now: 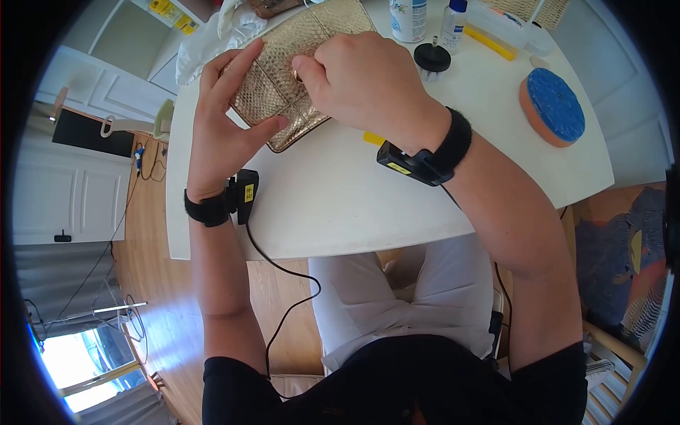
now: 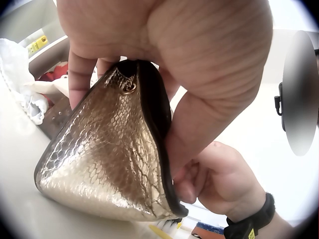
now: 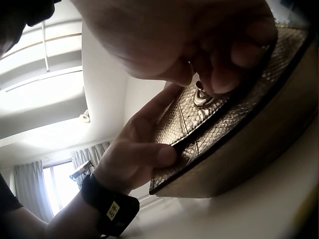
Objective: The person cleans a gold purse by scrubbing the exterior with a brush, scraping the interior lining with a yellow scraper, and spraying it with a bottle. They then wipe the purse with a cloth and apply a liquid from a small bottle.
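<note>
A gold snakeskin-textured bag (image 1: 273, 92) with dark edging stands tilted at the table's far left part. My left hand (image 1: 225, 127) grips its left end, thumb on the near face and fingers over the far side; the left wrist view shows the bag's side (image 2: 107, 154) with a small metal ring (image 2: 128, 88). My right hand (image 1: 379, 88) pinches a small gold metal clasp (image 1: 297, 75) on the front between thumb and curled fingers. In the right wrist view the clasp (image 3: 203, 97) sits on the flap right below the right fingertips (image 3: 227, 79).
On the white table (image 1: 340, 205) stand a black round brush (image 1: 432, 58), a spray can (image 1: 409, 20), a clear bottle (image 1: 453, 25) and a blue-topped sponge (image 1: 552, 108). White cloth (image 1: 205, 53) lies behind the bag. A cable (image 1: 283, 269) hangs from the left wrist.
</note>
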